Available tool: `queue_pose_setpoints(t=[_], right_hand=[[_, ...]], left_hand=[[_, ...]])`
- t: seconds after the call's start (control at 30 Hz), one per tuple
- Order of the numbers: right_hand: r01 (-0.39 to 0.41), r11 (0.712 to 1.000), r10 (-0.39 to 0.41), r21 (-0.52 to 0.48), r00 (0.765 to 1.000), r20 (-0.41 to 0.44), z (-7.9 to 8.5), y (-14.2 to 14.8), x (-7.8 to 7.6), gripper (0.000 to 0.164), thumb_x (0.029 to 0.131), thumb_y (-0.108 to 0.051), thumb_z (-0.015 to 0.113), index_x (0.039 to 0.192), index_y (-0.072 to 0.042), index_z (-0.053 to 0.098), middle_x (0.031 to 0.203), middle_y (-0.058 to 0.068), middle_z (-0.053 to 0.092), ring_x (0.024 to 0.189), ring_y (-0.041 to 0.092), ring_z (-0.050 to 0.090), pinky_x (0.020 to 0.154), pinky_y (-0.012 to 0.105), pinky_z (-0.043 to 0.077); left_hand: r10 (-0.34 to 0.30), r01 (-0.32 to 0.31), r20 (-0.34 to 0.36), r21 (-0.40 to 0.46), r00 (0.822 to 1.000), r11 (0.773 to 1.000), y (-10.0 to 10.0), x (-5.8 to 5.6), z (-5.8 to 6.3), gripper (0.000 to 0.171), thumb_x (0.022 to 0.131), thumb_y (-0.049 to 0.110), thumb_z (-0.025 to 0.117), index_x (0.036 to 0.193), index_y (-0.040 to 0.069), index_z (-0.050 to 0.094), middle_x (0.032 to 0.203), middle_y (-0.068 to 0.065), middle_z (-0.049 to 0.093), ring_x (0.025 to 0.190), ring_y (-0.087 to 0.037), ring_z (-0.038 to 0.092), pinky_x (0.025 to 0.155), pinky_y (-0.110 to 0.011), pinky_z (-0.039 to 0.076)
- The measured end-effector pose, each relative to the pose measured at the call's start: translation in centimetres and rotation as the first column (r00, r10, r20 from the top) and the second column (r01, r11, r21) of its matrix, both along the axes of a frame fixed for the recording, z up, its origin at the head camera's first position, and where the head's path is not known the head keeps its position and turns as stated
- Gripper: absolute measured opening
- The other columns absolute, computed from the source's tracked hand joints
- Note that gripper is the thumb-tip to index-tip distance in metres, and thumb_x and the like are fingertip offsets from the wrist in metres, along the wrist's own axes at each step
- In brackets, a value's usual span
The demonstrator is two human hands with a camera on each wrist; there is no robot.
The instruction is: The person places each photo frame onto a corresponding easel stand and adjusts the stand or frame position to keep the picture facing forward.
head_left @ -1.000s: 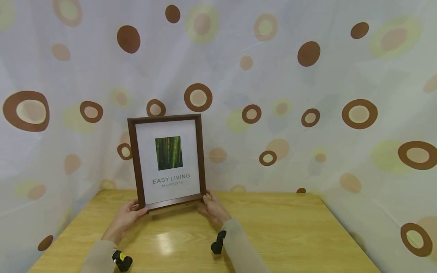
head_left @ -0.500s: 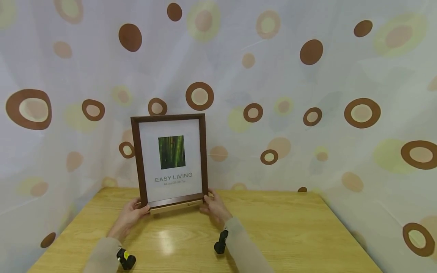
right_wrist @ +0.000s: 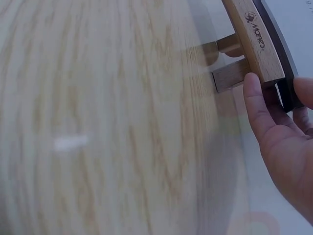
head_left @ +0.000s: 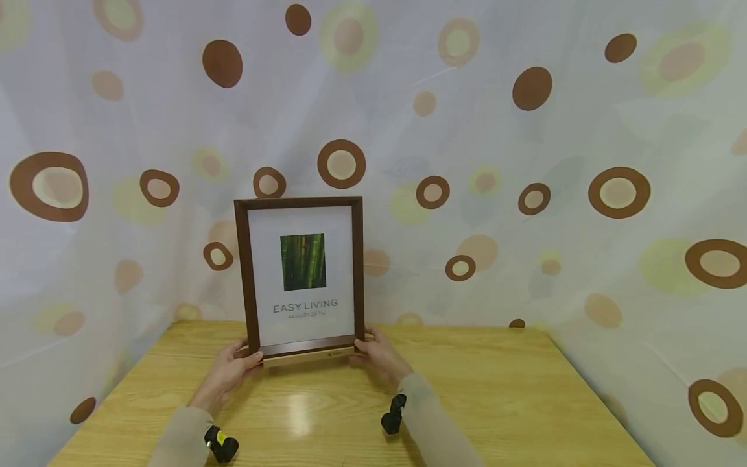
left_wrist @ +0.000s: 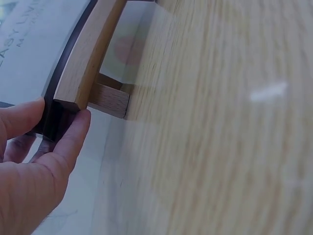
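A dark brown picture frame point(head_left: 300, 263) holding a white "EASY LIVING" sheet stands nearly upright, its base over the light wooden ledge of a stand point(head_left: 309, 358). My left hand point(head_left: 229, 373) pinches the lower left corner, thumb on the front. At the lower right corner, my right hand point(head_left: 382, 357) grips likewise. In the left wrist view, a fingertip of the left hand point(left_wrist: 44, 166) touches the end of the wooden ledge point(left_wrist: 88, 58), whose short foot is on the table. In the right wrist view, the right hand point(right_wrist: 283, 142) touches the ledge's other end, which bears printed lettering.
The wood-grain table point(head_left: 478, 395) extends to the right and in front of the frame. Behind it hangs a pale sheet point(head_left: 397, 78) patterned with brown and yellow circles. Similar sheeting flanks both sides of the table.
Both hands have moved the frame slightly to the right, and it leans less sideways. The stand's ledge, earlier hardly visible, has come into sight beneath the frame.
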State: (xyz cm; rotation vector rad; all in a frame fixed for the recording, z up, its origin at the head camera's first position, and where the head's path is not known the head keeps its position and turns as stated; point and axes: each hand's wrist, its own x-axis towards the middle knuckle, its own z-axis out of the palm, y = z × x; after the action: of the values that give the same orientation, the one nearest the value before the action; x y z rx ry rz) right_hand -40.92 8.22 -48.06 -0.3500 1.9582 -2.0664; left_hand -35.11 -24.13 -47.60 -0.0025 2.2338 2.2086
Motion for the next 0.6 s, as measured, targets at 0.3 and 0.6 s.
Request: queue_pose_setpoints(t=[0.3,0.6], right_hand=[[0.010,0.999,-0.009,0.035,1.000,-0.029,-0.3,1.9,0.3,0.054,0.097,-0.007,0.057,0.142,0.010,0.033,0.128,0.030,0.054,0.108,0.033,0.065,0.094,0.041,0.056],[-0.009,1.000,0.010,0.030,0.999,-0.031,-0.3,3.9,0.3,0.053,0.096,-0.006,0.057,0.141,0.010,0.034,0.121,0.026,0.057,0.101,0.027,0.067,0.094,0.043,0.056]], left_hand=[[-0.058,0.058,0.012,0.027,0.998,0.998,0.6,0.1,-0.2,0.065,0.099,0.001,0.053,0.151,-0.011,0.017,0.145,-0.039,0.033,0.126,-0.039,0.048,0.108,-0.050,0.044],[-0.098,0.098,0.005,0.041,0.995,0.994,1.8,-0.4,0.0,0.064,0.099,0.001,0.053,0.151,-0.010,0.018,0.144,-0.038,0.034,0.124,-0.038,0.051,0.106,-0.049,0.046]])
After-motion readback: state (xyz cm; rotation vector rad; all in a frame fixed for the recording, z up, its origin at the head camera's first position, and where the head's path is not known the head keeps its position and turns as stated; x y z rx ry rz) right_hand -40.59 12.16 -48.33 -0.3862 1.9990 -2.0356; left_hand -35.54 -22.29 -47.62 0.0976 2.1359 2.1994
